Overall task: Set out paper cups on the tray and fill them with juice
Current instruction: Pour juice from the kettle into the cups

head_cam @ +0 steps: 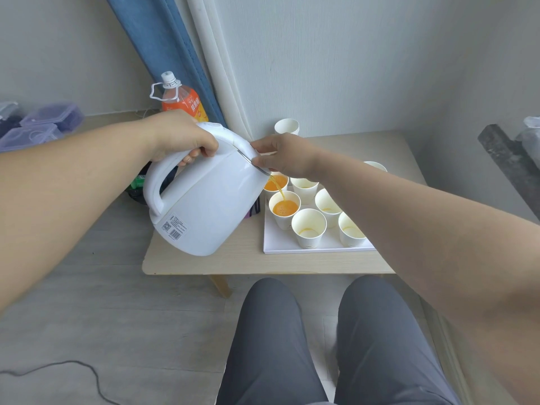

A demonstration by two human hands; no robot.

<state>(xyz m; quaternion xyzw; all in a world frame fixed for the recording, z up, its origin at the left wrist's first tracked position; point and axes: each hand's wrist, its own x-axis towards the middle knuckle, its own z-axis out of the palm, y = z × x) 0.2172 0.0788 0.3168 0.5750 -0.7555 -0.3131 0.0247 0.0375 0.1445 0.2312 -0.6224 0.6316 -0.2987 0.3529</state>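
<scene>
With your left hand (181,138) wrapped round the handle of the tilted white plastic kettle (204,206) and your right hand (282,154) pinching its lid rim, the spout streams into a white paper cup (285,207) on the white tray (277,242); the next near-empty cup (309,228) sits just right, nearer you.

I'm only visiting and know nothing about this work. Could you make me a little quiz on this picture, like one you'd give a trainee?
1. The juice is being poured into a paper cup from: A) a white kettle; B) a glass jug; C) a carton.
2. True or false: the left hand grips the kettle's handle while the right hand holds its lid edge near the spout.
3. How many cups on the white tray hold more than a trace of juice?
Key: 1 A; 2 true; 3 two, the one being filled and the cup behind it.
</scene>
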